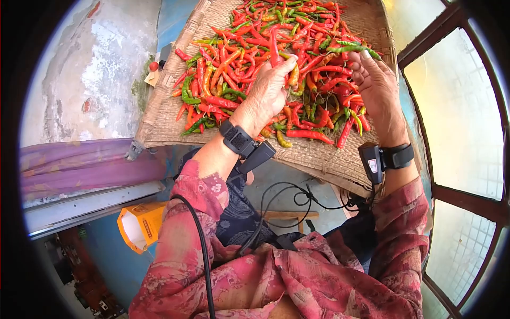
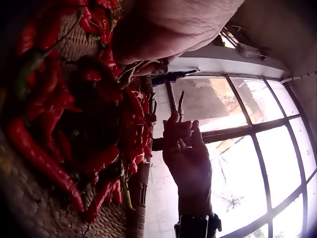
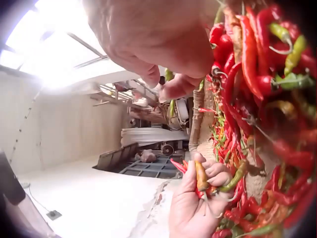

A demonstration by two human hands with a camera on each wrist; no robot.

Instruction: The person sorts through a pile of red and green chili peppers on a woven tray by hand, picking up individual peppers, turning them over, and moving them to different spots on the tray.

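My left hand (image 1: 270, 89) grips a small bunch of chili peppers over the pile. A red chili (image 1: 274, 47) sticks up from its fingers in the head view; an orange chili (image 3: 201, 176) and a green chili (image 3: 236, 178) show against its palm in the right wrist view. Off to the right, my right hand (image 1: 380, 94) pinches a slender green chili (image 1: 346, 49) between thumb and fingers, near the tray's right side. Beneath both hands spreads a heap of red, orange and green chilies (image 1: 313, 133) on a woven tray (image 1: 175, 127).
A paned window (image 1: 457, 106) runs close along the right. To the left are a worn wall (image 1: 95, 69) and purple cloth (image 1: 95, 165). An orange box (image 1: 141, 226) stands low at left. Black cable (image 1: 289, 186) loops below the tray, near a wooden stool (image 1: 289, 215).
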